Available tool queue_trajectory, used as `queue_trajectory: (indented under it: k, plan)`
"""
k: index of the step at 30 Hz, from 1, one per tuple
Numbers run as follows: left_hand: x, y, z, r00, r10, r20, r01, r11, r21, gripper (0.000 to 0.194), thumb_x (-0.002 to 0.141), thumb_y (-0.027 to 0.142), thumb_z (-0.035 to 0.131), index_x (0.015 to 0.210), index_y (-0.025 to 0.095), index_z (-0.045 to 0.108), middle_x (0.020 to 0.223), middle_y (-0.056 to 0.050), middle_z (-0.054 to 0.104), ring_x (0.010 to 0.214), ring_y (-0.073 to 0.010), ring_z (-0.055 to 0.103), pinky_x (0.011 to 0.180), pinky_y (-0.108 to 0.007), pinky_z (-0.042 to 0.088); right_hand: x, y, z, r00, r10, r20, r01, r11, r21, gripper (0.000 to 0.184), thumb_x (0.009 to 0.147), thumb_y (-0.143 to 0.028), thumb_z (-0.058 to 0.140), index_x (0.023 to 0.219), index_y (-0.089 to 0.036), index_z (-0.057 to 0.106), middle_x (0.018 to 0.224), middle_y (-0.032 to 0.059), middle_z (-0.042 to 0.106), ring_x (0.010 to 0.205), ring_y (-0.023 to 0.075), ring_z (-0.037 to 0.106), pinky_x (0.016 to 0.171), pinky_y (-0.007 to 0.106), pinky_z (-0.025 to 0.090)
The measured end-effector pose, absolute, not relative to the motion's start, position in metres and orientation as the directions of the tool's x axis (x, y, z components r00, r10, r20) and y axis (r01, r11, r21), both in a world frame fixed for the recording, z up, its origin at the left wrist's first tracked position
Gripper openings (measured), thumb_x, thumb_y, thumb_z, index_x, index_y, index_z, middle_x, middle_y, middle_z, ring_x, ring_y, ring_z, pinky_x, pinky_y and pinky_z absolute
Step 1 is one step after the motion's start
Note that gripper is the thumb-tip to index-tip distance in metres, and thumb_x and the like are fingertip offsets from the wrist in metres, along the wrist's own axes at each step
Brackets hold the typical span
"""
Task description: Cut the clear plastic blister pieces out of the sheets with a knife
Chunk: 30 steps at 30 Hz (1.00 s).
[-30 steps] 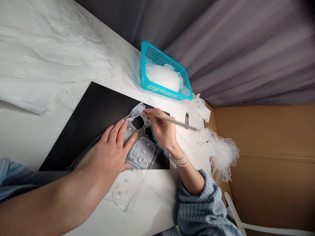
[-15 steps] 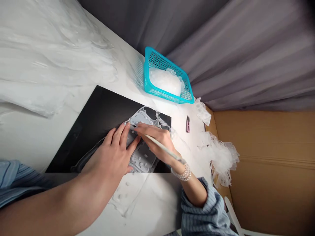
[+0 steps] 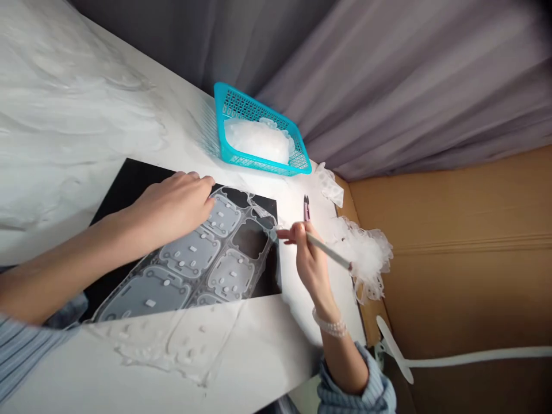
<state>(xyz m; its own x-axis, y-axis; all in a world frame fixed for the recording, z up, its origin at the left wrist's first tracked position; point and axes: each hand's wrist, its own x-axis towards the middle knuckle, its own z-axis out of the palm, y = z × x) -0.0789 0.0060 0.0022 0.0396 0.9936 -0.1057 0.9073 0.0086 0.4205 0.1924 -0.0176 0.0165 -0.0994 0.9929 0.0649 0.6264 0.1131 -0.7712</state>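
So the left hand (image 3: pixel 172 207) is lying palm-down on a clear moulded sheet (image 3: pixel 190 253) dotted with little white nubs. Its fingers are loosely together and slightly curled, and it doesn't seem to be gripping anything. The sheet sits on a black mat (image 3: pixel 271 276) on a white marble-look table (image 3: pixel 302 322). The right hand (image 3: pixel 310 256) is at the sheet's 3 o'clock edge, pinching a thin white stick (image 3: pixel 328 251) between thumb and fingers. Its tip is right by the sheet, though I can't really tell if it's touching. Pink-handled thread snips (image 3: pixel 306 208) stand just past the sheet at about 2 o'clock, and a teal plastic basket (image 3: pixel 259 167) holding a white lump (image 3: pixel 256 141) sits at 1 o'clock. There's a frilly white scrap pile (image 3: pixel 366 256) at 3 o'clock, and a pearl bracelet (image 3: pixel 330 328) on the right wrist.
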Motion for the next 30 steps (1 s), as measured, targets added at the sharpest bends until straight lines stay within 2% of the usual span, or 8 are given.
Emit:
queue_trajectory:
  k: [5,11,16,19,21,24,27,30]
  plan:
    - [-0.054,0.043,-0.007,0.079,0.975,-0.207,0.846,0.045,0.532,0.044,0.080,0.034,0.055,0.117,0.014,0.068,0.108,-0.016,0.073,0.110,-0.0336,0.065,0.084,-0.040,0.051,0.201,-0.077,0.011,0.090,0.994,-0.064,0.740,-0.110,-0.664,0.033,0.103,-0.050,0.040,0.082,-0.025,0.045,0.094,0.0083,0.072,0.090,0.0242,0.070,0.076,0.038,0.053]
    - [-0.053,0.046,0.003,0.243,0.940,-0.239,0.702,-0.001,0.712,0.021,0.073,0.036,0.059,0.081,0.020,0.071,0.083,-0.004,0.075,0.086,-0.0240,0.071,0.071,-0.030,0.051,0.185,-0.110,-0.016,0.108,0.994,-0.023,0.649,-0.088,-0.756,0.034,0.094,-0.042,0.057,0.080,-0.028,0.030,0.121,0.0157,0.068,0.135,0.0302,0.056,0.100,0.048,0.049]
    - [-0.060,0.028,0.025,0.402,0.887,-0.227,0.191,0.161,0.968,0.024,0.082,0.038,0.057,0.100,0.023,0.062,0.106,-0.007,0.076,0.095,-0.0219,0.073,0.071,-0.031,0.058,0.172,-0.093,-0.022,0.084,0.996,-0.006,0.546,-0.051,-0.836,0.039,0.090,-0.039,0.064,0.082,-0.028,0.028,0.131,0.0160,0.064,0.142,0.0290,0.048,0.106,0.047,0.045]
    - [-0.060,0.017,0.036,0.410,0.866,-0.285,-0.048,0.332,0.942,0.024,0.088,0.032,0.056,0.109,0.020,0.059,0.115,-0.012,0.074,0.097,-0.0238,0.074,0.074,-0.036,0.061,0.165,-0.090,-0.019,0.075,0.997,-0.024,0.402,-0.052,-0.914,0.038,0.088,-0.037,0.066,0.084,-0.027,0.030,0.112,0.0102,0.070,0.126,0.0258,0.060,0.097,0.040,0.050]
    - [-0.060,0.010,0.043,0.413,0.860,-0.301,-0.165,0.395,0.904,0.027,0.093,0.030,0.051,0.117,0.017,0.057,0.125,-0.016,0.072,0.103,-0.0257,0.074,0.081,-0.042,0.063,0.161,-0.096,-0.019,0.088,0.994,-0.061,0.309,-0.085,-0.947,0.039,0.086,-0.036,0.068,0.082,-0.027,0.030,0.085,0.0007,0.064,0.093,0.0207,0.066,0.076,0.032,0.052]
    - [-0.058,0.002,0.057,0.413,0.860,-0.299,-0.267,0.429,0.863,0.035,0.098,0.031,0.044,0.126,0.012,0.055,0.133,-0.019,0.069,0.111,-0.0282,0.072,0.090,-0.047,0.062,0.159,-0.108,-0.016,0.065,0.987,-0.150,0.182,-0.159,-0.970,0.040,0.083,-0.035,0.071,0.080,-0.027,0.032,0.069,-0.0065,0.042,0.060,0.0136,0.047,0.054,0.026,0.042]
    - [-0.056,-0.004,0.076,0.335,0.910,-0.244,-0.340,0.358,0.870,0.039,0.099,0.033,0.042,0.126,0.009,0.059,0.133,-0.018,0.069,0.118,-0.0305,0.068,0.095,-0.049,0.060,0.165,-0.105,0.003,0.046,0.985,-0.164,0.080,-0.168,-0.983,0.038,0.084,-0.035,0.068,0.083,-0.027,0.031,0.067,-0.0077,0.036,0.054,0.0115,0.037,0.049,0.024,0.035]
    - [-0.055,-0.011,0.091,0.128,0.989,-0.074,-0.355,0.116,0.928,0.037,0.098,0.032,0.045,0.126,0.013,0.059,0.135,-0.010,0.068,0.127,-0.0323,0.062,0.098,-0.049,0.056,0.181,-0.072,0.037,0.070,0.994,-0.079,0.195,-0.091,-0.977,0.033,0.088,-0.032,0.064,0.083,-0.026,0.033,0.068,-0.0077,0.033,0.053,0.0096,0.030,0.046,0.022,0.029]
